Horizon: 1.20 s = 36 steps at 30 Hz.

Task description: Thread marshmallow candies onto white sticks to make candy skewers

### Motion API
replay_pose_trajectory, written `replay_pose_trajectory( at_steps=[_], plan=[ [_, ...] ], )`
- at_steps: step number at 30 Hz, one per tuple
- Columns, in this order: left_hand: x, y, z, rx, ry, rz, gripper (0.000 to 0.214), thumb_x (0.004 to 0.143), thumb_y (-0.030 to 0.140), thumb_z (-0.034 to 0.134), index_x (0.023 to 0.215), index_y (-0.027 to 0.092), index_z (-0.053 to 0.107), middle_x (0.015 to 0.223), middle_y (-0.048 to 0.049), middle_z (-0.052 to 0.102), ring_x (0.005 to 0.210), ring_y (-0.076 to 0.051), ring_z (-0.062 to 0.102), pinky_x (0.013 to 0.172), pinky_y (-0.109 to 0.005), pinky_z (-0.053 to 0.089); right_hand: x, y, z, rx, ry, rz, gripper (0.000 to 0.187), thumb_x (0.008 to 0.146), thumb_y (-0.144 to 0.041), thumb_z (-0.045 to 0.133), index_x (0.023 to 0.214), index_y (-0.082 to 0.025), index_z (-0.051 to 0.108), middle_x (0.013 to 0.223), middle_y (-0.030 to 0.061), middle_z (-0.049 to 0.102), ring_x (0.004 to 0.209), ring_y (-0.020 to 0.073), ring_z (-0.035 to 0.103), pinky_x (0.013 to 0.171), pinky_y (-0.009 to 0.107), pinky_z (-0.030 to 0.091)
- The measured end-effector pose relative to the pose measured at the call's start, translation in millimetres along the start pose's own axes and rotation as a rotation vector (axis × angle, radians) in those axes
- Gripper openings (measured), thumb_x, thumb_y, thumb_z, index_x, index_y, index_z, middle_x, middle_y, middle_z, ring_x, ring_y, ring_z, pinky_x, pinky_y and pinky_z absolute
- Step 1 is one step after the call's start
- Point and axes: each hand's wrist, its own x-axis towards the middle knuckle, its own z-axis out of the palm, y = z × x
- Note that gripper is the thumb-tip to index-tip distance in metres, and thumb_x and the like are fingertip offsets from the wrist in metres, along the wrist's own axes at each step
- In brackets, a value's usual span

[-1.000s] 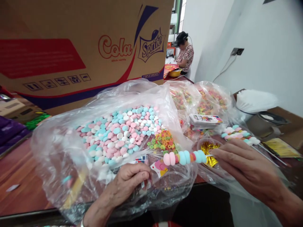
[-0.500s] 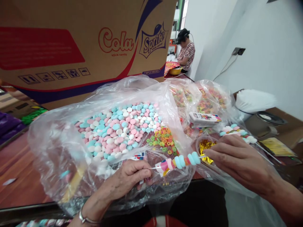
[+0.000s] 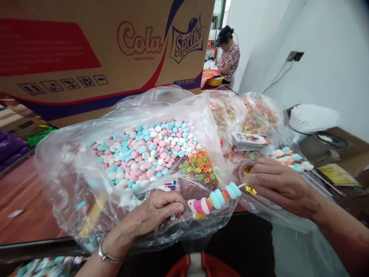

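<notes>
My left hand is closed on the lower end of a candy skewer, a stick threaded with blue and pink marshmallow-like candies, orange rings and a small printed card. The skewer tilts up to the right, its bare white tip close to my right hand. The fingers of my right hand are bunched together at a small clear tub of gold foil strips; what they pinch is hidden. Beyond my left hand, loose pastel candies and fruit-coloured candy rings lie in an open plastic bag.
Finished-looking skewers lie right, beside a stack of printed cards. Bags of candy rings sit behind. A large carton stands at the back; a grey pot is far right. Another person works in the distance.
My right hand has left the skewer's tip and shifted slightly left and up onto the tub of gold strips. The skewer tilts more steeply in my left hand. The view has shifted a little.
</notes>
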Motion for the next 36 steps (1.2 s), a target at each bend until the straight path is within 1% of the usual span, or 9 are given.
replay_pose_trajectory(
  at_steps=[7,14,18,21,24,27,29,32,36],
  plan=[
    [2.0,-0.7,-0.2,0.047,-0.027,0.043,0.033,0.097,0.035,0.052,0.079,0.015,0.071,0.071,-0.0002,0.065,0.066,-0.012,0.055,0.064,-0.020,0.041,2.7,3.1,7.0,0.027,-0.027,-0.011,0.021,0.100,-0.020,0.047,0.100,-0.019,0.067,0.086,0.0053,0.067,0.086,0.0183,0.058,0.080,0.035,0.038],
    [-0.6,-0.2,-2.1,0.022,-0.037,0.005,0.033,0.096,0.036,0.054,0.075,0.015,0.068,0.068,-0.0002,0.065,0.063,-0.012,0.055,0.059,-0.019,0.041,6.3,4.9,6.2,0.012,-0.043,-0.042,0.023,0.099,-0.022,0.046,0.096,-0.019,0.069,0.078,0.0049,0.065,0.079,0.0183,0.056,0.077,0.035,0.040],
    [0.9,2.0,0.1,0.055,-0.064,0.017,0.033,0.097,0.035,0.052,0.077,0.016,0.069,0.067,0.0005,0.065,0.059,-0.011,0.054,0.056,-0.018,0.040,12.4,-1.6,11.9,0.001,-0.037,-0.039,0.027,0.101,-0.025,0.044,0.093,-0.021,0.070,0.075,0.0046,0.063,0.077,0.0182,0.056,0.076,0.034,0.041],
    [0.7,5.3,1.6,0.058,-0.089,-0.026,0.030,0.097,0.035,0.052,0.082,0.017,0.070,0.067,0.0020,0.064,0.057,-0.010,0.053,0.054,-0.018,0.039,14.9,-5.2,17.4,-0.008,-0.032,-0.028,0.029,0.101,-0.026,0.043,0.091,-0.021,0.070,0.076,0.0049,0.064,0.077,0.0179,0.056,0.075,0.033,0.040],
    [-1.0,16.0,3.9,0.006,-0.136,-0.128,0.020,0.093,0.033,0.057,0.094,0.019,0.072,0.073,0.0022,0.066,0.063,-0.012,0.055,0.056,-0.019,0.039,15.5,-4.7,20.5,-0.005,-0.036,-0.032,0.028,0.101,-0.025,0.045,0.089,-0.020,0.070,0.078,0.0053,0.064,0.079,0.0182,0.055,0.077,0.034,0.039],
    [-1.0,29.3,9.9,-0.045,-0.169,-0.218,0.017,0.089,0.033,0.061,0.088,0.019,0.071,0.073,0.0029,0.063,0.066,-0.012,0.053,0.057,-0.020,0.037,17.3,-1.8,20.3,0.000,-0.036,-0.044,0.025,0.100,-0.023,0.046,0.092,-0.020,0.070,0.079,0.0053,0.065,0.081,0.0189,0.054,0.079,0.035,0.038],
    [1.0,33.6,16.7,-0.159,-0.186,-0.250,0.015,0.085,0.033,0.064,0.085,0.018,0.068,0.072,0.0031,0.063,0.065,-0.012,0.054,0.057,-0.021,0.038,20.0,-0.3,19.4,-0.002,-0.049,-0.066,0.023,0.099,-0.023,0.048,0.094,-0.020,0.070,0.079,0.0046,0.065,0.080,0.0187,0.053,0.080,0.036,0.037],
    [5.9,29.8,29.2,-0.361,-0.176,-0.277,0.018,0.078,0.032,0.070,0.086,0.018,0.061,0.077,0.0012,0.068,0.065,-0.014,0.060,0.058,-0.023,0.042,25.1,0.4,20.5,-0.001,-0.068,-0.107,0.020,0.098,-0.022,0.049,0.094,-0.020,0.069,0.078,0.0037,0.064,0.079,0.0180,0.051,0.079,0.035,0.036],
    [10.6,14.2,43.6,-0.437,-0.098,-0.323,0.023,0.077,0.030,0.072,0.091,0.018,0.058,0.080,0.0005,0.069,0.061,-0.012,0.060,0.056,-0.022,0.042,30.6,-0.3,25.1,-0.019,-0.067,-0.175,0.019,0.097,-0.021,0.050,0.091,-0.019,0.068,0.076,0.0044,0.064,0.077,0.0185,0.049,0.076,0.035,0.034]
  ],
)
